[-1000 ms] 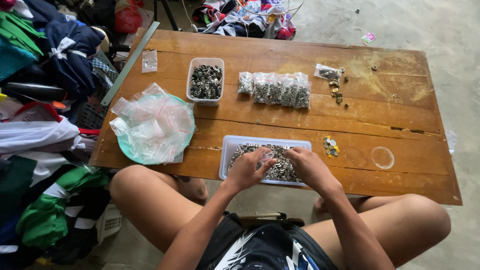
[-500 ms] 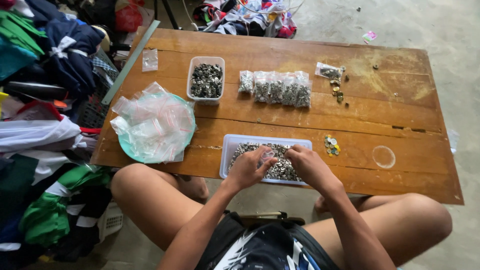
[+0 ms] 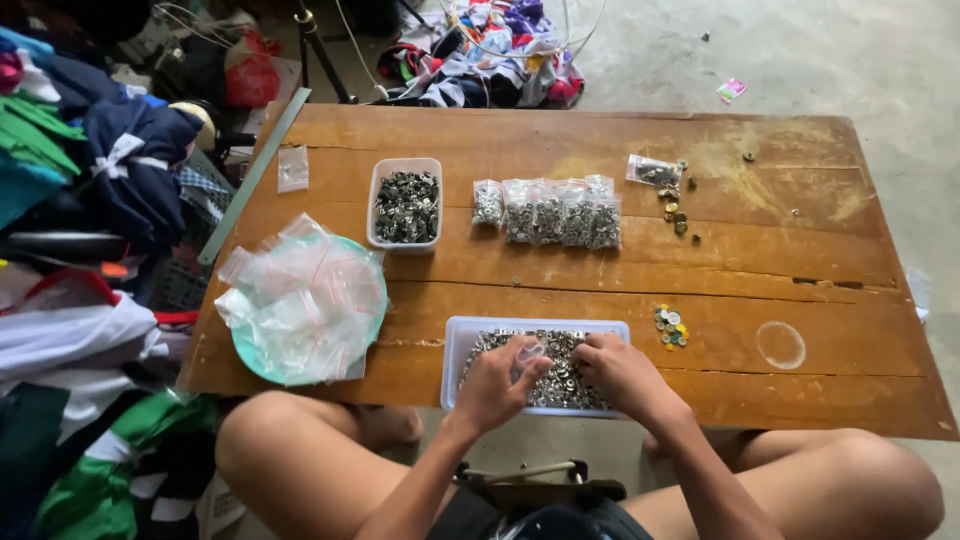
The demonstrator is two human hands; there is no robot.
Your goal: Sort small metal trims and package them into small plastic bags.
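Tray (image 3: pixel 455 345) at table's (image 3: pixel 800 250) near edge, tub (image 3: pixel 405 205) behind, bags (image 3: pixel 550 212) right of tub

A worn wooden table (image 3: pixel 760 260) bears two trays, filled bags, perhaps buttons.

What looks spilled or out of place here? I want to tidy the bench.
A few small metal pieces lie loose beside an opened bag at the table's far right, outside any tray.

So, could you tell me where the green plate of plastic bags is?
In the head view, the green plate sits at the table's near left corner, left of the clear tray under both hands.
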